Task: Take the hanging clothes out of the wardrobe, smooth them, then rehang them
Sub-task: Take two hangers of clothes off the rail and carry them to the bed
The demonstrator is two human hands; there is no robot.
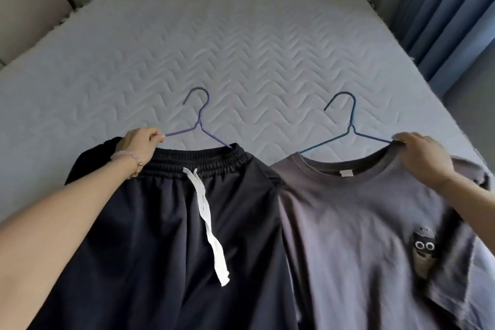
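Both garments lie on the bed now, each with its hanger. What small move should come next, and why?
Probably let go and smooth one flat: the left hand pinches the purple hanger of the dark shorts, and the right hand grips the grey T-shirt, which shows creases.

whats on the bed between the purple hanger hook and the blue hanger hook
Nothing: in the head view, only bare quilted mattress shows between the purple hanger and the blue hanger.
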